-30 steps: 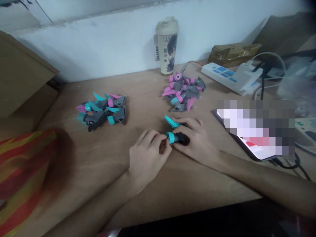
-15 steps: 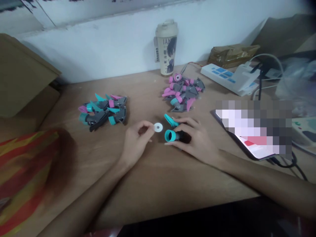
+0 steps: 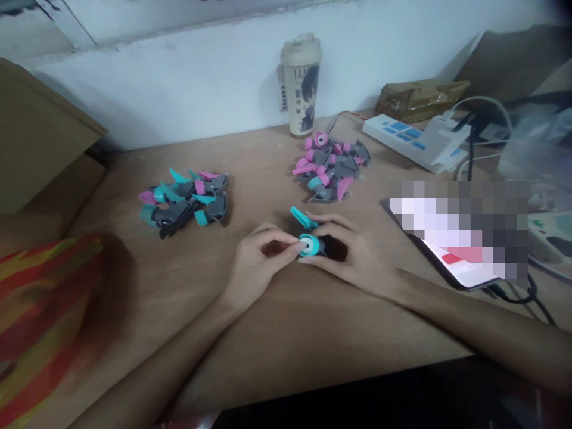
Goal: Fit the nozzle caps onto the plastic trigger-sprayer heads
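My right hand (image 3: 353,250) grips a grey spray trigger head (image 3: 304,218) with a teal lever and a teal screw collar (image 3: 316,245); the collar's mouth faces left. Inside that mouth sits a white ring-shaped washer (image 3: 308,243), pinched at its left edge by the thumb and forefinger of my left hand (image 3: 259,262). My right fingers cover most of the grey body. Left of my hands lies a pile of grey trigger heads (image 3: 179,208) with teal and pink parts. Behind them is a second pile, mostly grey and pink heads (image 3: 335,167).
A coffee tumbler (image 3: 301,89) stands by the wall. At right are a white power strip (image 3: 411,143), a taped parcel (image 3: 420,101), cables and a lit phone (image 3: 447,250). Cardboard (image 3: 44,137) and a red-yellow striped bag (image 3: 44,322) are at left.
My left hand has moved right, bringing the washer from beside the collar into its mouth. My right hand keeps its hold on the trigger head, which has shifted very little.
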Available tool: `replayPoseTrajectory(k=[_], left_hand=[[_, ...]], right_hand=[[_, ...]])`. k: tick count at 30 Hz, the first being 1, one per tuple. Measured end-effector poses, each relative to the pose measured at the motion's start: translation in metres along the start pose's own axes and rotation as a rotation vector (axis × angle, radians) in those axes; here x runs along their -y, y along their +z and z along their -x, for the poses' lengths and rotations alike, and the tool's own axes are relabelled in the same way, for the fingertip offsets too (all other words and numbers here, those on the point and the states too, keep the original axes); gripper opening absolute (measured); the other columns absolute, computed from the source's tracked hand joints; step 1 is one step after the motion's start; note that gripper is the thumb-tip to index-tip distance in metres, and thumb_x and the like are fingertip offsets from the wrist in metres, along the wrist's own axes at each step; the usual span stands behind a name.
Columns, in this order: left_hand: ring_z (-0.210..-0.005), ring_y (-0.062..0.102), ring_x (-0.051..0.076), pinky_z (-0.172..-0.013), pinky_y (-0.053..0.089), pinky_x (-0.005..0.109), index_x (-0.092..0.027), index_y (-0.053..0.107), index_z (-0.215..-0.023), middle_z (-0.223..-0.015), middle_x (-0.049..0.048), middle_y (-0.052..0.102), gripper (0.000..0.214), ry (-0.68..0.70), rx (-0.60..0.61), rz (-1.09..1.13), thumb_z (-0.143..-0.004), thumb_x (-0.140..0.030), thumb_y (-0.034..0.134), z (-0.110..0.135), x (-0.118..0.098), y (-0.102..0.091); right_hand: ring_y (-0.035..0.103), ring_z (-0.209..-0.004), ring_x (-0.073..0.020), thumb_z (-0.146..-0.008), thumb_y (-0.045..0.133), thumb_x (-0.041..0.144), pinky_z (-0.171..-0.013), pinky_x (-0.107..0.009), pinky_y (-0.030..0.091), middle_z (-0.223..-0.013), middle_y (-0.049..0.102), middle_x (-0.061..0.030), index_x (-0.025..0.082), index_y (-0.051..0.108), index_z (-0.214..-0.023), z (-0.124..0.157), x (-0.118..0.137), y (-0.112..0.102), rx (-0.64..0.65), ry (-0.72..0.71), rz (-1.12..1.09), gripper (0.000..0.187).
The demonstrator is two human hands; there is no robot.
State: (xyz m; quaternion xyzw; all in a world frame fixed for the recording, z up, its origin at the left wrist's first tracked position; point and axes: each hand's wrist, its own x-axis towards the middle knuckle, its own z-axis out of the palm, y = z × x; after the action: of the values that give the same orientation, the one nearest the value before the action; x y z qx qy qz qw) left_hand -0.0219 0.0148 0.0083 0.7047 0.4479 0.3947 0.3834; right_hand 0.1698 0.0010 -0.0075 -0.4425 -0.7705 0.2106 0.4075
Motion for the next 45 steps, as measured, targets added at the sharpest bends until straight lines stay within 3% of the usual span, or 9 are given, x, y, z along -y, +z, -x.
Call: replayPoseTrajectory(k=[7,13,17,24,31,36,41,45], left_hand=[[-0.070,0.057,0.011,-0.061,0.048,0.023,-0.018,0.065,-0.076,-0.079,0.0006,0.056,0.010,0.096,-0.060,-0.056,-0.075,-0.026,0.070,0.004,-0.002,0.003],[-0.069,0.056,0.010,-0.061,0.049,0.021,-0.021,0.067,-0.078,-0.080,-0.0002,0.058,0.001,0.343,-0.171,-0.336,-0.079,-0.019,0.066,0.010,-0.009,0.002],[-0.075,0.057,0.010,-0.070,0.049,0.023,-0.021,0.067,-0.084,-0.082,0.0000,0.058,0.011,0.449,-0.114,-0.462,-0.083,-0.013,0.061,0.012,-0.012,-0.001],[-0.074,0.057,0.009,-0.070,0.048,0.021,-0.020,0.067,-0.086,-0.082,-0.0007,0.057,0.010,0.420,-0.043,-0.470,-0.082,-0.013,0.062,0.010,-0.012,-0.004],[-0.062,0.054,0.007,-0.056,0.045,0.018,-0.020,0.069,-0.080,-0.077,-0.0016,0.057,0.003,0.233,0.006,-0.330,-0.078,-0.019,0.067,0.006,-0.016,-0.002],[-0.062,0.055,0.007,-0.054,0.046,0.018,-0.019,0.066,-0.077,-0.077,-0.0016,0.057,0.002,0.149,0.020,-0.340,-0.076,-0.018,0.065,0.009,-0.021,0.001],[-0.065,0.057,0.009,-0.055,0.045,0.019,-0.019,0.063,-0.073,-0.078,-0.0018,0.060,0.006,0.130,0.010,-0.493,-0.072,-0.013,0.062,0.015,-0.024,0.005],[-0.067,0.058,0.010,-0.056,0.047,0.019,-0.019,0.063,-0.080,-0.083,-0.0005,0.060,0.004,0.197,-0.049,-0.544,-0.076,-0.018,0.061,0.020,-0.024,0.009]], right_hand=[[0.056,-0.111,-0.0231,-0.075,0.068,0.040,-0.094,-0.041,0.046,-0.120,0.058,-0.0065,0.023,0.063,-0.093,0.000,0.001,-0.001,-0.009,-0.034,-0.027,0.025],[0.058,-0.110,-0.0239,-0.075,0.068,0.040,-0.094,-0.042,0.047,-0.120,0.058,-0.0072,0.023,0.064,-0.091,0.000,0.003,-0.002,-0.009,-0.055,-0.039,0.025],[0.057,-0.110,-0.0233,-0.074,0.069,0.039,-0.095,-0.041,0.047,-0.120,0.057,-0.0072,0.022,0.064,-0.090,0.000,0.005,-0.002,-0.013,-0.060,-0.037,0.024],[0.057,-0.110,-0.0220,-0.074,0.069,0.038,-0.094,-0.039,0.047,-0.122,0.056,-0.0071,0.022,0.064,-0.090,0.002,0.003,-0.003,-0.010,-0.079,-0.022,0.023],[0.055,-0.112,-0.0227,-0.076,0.068,0.031,-0.093,-0.037,0.047,-0.122,0.055,-0.0080,0.021,0.063,-0.089,0.002,0.003,-0.003,-0.025,-0.111,0.009,0.018],[0.054,-0.113,-0.0226,-0.078,0.066,0.027,-0.092,-0.038,0.048,-0.123,0.054,-0.0099,0.020,0.062,-0.090,0.004,0.003,-0.002,-0.037,-0.165,0.051,0.015],[0.053,-0.113,-0.0218,-0.079,0.065,0.023,-0.093,-0.036,0.047,-0.121,0.054,-0.0123,0.017,0.062,-0.091,0.004,0.002,-0.002,-0.052,-0.237,0.085,0.014],[0.052,-0.114,-0.0209,-0.079,0.065,0.022,-0.095,-0.034,0.045,-0.121,0.053,-0.0123,0.016,0.062,-0.091,0.003,0.001,-0.001,-0.052,-0.229,0.084,0.014]])
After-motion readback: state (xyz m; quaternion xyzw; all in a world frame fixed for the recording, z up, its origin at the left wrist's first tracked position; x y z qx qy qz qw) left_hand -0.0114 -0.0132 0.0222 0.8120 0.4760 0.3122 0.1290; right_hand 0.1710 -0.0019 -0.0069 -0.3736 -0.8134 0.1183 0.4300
